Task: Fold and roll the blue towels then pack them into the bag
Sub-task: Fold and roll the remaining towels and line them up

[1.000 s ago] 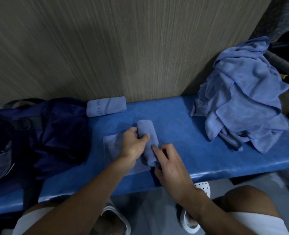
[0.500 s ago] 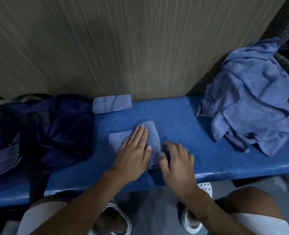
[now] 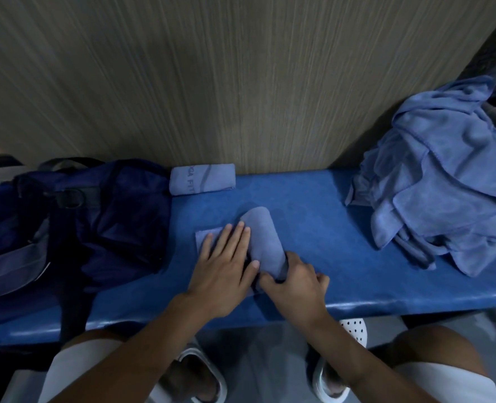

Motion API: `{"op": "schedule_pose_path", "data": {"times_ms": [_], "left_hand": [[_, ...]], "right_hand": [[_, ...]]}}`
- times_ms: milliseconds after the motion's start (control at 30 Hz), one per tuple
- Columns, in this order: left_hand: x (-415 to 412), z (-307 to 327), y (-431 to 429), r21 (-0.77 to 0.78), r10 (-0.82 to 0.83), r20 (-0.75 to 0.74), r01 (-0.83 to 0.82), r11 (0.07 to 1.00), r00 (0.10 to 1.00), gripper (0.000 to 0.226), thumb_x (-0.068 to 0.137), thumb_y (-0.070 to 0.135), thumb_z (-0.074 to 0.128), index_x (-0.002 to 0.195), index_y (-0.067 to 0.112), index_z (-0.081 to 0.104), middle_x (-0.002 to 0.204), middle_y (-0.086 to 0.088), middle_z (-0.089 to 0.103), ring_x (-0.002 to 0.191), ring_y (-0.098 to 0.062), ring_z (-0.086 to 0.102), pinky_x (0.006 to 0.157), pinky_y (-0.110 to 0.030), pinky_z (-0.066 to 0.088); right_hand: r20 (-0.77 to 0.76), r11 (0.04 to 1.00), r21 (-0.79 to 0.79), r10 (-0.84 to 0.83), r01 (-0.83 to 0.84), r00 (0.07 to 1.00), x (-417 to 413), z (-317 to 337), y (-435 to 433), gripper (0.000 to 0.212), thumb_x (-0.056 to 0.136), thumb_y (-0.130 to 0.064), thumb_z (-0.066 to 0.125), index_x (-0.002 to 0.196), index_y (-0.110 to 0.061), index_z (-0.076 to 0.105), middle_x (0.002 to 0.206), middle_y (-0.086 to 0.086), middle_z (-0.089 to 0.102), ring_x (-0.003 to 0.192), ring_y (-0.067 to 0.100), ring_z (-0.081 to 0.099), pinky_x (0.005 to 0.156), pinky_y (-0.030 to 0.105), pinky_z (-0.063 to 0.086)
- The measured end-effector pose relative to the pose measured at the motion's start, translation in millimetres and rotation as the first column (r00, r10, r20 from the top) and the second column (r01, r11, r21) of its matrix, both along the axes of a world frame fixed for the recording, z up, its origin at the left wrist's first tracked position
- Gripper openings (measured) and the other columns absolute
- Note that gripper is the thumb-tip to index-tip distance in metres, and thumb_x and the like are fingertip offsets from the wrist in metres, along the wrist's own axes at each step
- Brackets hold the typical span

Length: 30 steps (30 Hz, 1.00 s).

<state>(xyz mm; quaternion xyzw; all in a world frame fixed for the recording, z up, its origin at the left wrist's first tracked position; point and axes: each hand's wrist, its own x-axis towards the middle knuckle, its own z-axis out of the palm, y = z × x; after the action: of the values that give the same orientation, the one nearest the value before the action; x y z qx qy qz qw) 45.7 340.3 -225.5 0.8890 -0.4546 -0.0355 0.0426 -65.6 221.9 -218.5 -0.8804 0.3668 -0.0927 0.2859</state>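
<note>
A half-rolled blue towel (image 3: 262,239) lies on the blue bench (image 3: 313,216) in front of me, its rolled part on the right and a flat tail on the left. My left hand (image 3: 226,266) lies flat with straight fingers on the flat tail, pressing it down. My right hand (image 3: 296,283) grips the near end of the roll with curled fingers. A finished rolled towel (image 3: 202,179) rests against the wall. A heap of loose blue towels (image 3: 441,181) sits at the right. The dark blue bag (image 3: 75,216) lies at the left.
A wood-grain wall (image 3: 211,77) runs right behind the bench. My knees and white sandals (image 3: 354,330) show below the bench's front edge. Dark objects sit at the far right behind the towel heap.
Half a second ago both hands lay flat on the towel. Now my right hand has curled around the roll's near end, and the roll stands out more, tilted.
</note>
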Motion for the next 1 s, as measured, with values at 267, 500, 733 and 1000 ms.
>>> {"op": "schedule_pose_path", "data": {"times_ms": [267, 500, 733, 1000], "left_hand": [[-3.0, -2.8, 16.5, -0.004, 0.054, -0.007, -0.054, 0.999, 0.999, 0.076, 0.090, 0.055, -0.009, 0.156, 0.021, 0.007, 0.164, 0.005, -0.002, 0.148, -0.012, -0.016, 0.120, -0.049, -0.008], [16.7, -6.1, 37.8, -0.069, 0.204, -0.078, -0.209, 0.975, 0.976, 0.083, 0.081, 0.052, -0.002, 0.155, 0.019, 0.015, 0.164, -0.001, -0.002, 0.150, -0.015, -0.011, 0.122, -0.038, -0.005], [21.3, -8.9, 51.2, -0.133, 0.252, -0.162, -0.274, 0.952, 0.954, 0.072, 0.091, 0.046, 0.000, 0.155, 0.013, -0.003, 0.162, -0.001, -0.013, 0.150, -0.014, -0.012, 0.121, -0.032, -0.006], [29.2, -3.0, 59.5, -0.491, 0.297, -0.360, -0.450, 0.746, 0.885, 0.024, 0.099, 0.011, 0.046, 0.115, 0.001, 0.061, 0.118, 0.004, 0.043, 0.107, -0.009, 0.040, 0.097, -0.013, 0.026]], "right_hand": [[0.079, 1.000, 0.020, -0.024, 0.022, 0.997, 2.9, 0.3, 9.5, 0.050, 0.073, -0.061, 0.059, 0.112, -0.030, 0.052, 0.104, -0.012, 0.062, 0.103, 0.015, 0.056, 0.090, 0.036, 0.031], [0.090, 0.972, -0.215, 0.118, -0.096, 0.989, 5.6, 7.5, 25.2, 0.062, 0.069, -0.055, 0.054, 0.124, -0.027, 0.052, 0.101, -0.004, 0.056, 0.095, 0.021, 0.057, 0.083, 0.038, 0.033], [0.091, 0.861, -0.448, 0.313, -0.242, 0.945, 4.9, 8.5, 44.3, 0.079, 0.060, -0.037, 0.076, 0.132, -0.019, 0.050, 0.097, 0.003, 0.050, 0.086, 0.023, 0.056, 0.073, 0.038, 0.045], [-0.014, 0.731, -0.566, 0.453, -0.381, 0.891, 6.5, 12.7, 52.9, 0.079, 0.058, -0.033, 0.078, 0.132, -0.023, 0.051, 0.106, 0.005, 0.047, 0.087, 0.024, 0.052, 0.074, 0.039, 0.046]]}}
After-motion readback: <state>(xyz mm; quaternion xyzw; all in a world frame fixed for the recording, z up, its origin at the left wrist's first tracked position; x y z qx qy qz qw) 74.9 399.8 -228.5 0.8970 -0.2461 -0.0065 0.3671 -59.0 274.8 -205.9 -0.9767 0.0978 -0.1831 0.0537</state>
